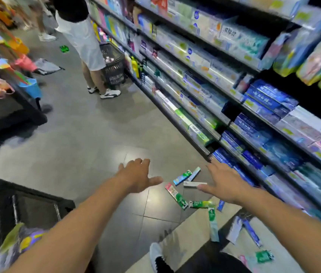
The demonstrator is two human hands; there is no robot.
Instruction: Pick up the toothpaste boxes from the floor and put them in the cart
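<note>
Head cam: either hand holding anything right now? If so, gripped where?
Nothing is held. Left hand and right hand both reach out with fingers spread, above the toothpaste boxes lying on the floor, touching none.

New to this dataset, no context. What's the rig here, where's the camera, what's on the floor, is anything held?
There is no machine: a person works with two bare hands. The single picture comes from a wide-angle camera worn on the person's head, looking forward and down, so the edges bend.

The left hand and right hand both reach out with fingers spread; neither holds anything.

Below them, toothpaste boxes lie scattered on the grey tiled floor, close to the bottom of a shelf stocked with similar boxes on the right. More boxes lie nearer the person's shoe.

The dark cart stands at lower left, with a colourful package in it. Another shopper stands further up the aisle beside a basket.
</note>
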